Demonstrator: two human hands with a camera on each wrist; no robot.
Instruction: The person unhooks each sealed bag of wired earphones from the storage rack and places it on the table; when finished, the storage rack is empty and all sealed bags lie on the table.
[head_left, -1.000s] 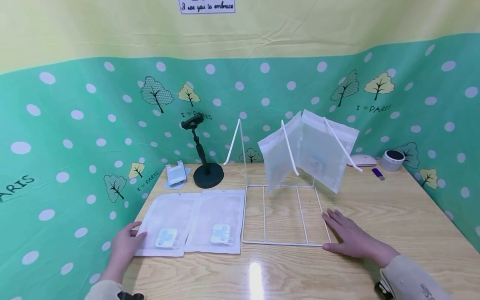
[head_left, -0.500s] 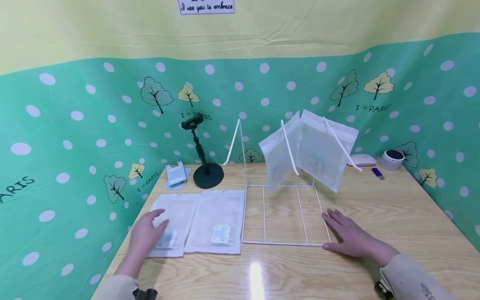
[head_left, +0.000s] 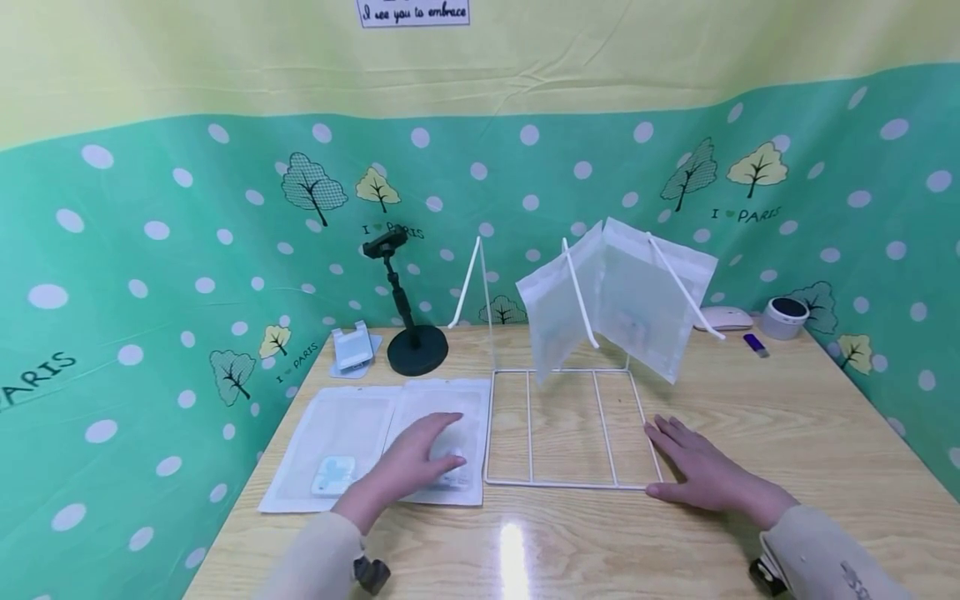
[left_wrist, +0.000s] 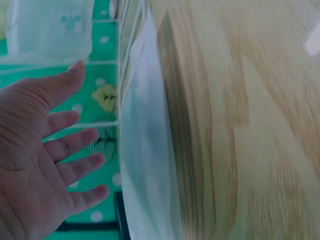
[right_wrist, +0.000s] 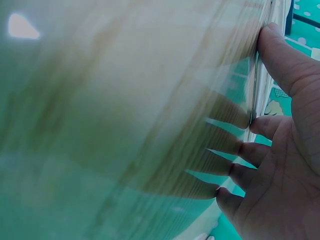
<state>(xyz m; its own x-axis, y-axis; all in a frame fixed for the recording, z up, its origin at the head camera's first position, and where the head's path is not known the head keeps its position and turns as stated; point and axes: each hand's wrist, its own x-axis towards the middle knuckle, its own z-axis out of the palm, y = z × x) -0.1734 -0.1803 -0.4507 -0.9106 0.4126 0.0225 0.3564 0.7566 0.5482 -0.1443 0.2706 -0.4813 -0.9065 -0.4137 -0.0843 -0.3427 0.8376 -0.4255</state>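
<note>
Two white translucent pouches lie flat side by side on the table, left of a white wire rack (head_left: 570,486). Inside the left pouch (head_left: 337,425) shows a small white and light-blue square case (head_left: 333,475). My left hand (head_left: 408,462) hovers over the right pouch (head_left: 450,396), fingers spread, thumb apart and nothing held; it hides most of the contents. In the left wrist view, that hand's palm (left_wrist: 30,185) faces the camera. My right hand (head_left: 697,471) rests on the table, fingertips at the rack's right rail. Two pouches hang on the rack, a left one (head_left: 551,317) and a right one (head_left: 652,308).
Behind the flat pouches stand a light-blue phone stand (head_left: 352,348) and a black holder on a round base (head_left: 417,350). At the back right are a white mouse (head_left: 726,318), a purple USB stick (head_left: 756,345) and a white round device (head_left: 784,323). The rack's upright arms jut forward.
My left hand has let go of the left pouch's edge and moved right, across that pouch to above the right one. My right hand and the rack have stayed put.
</note>
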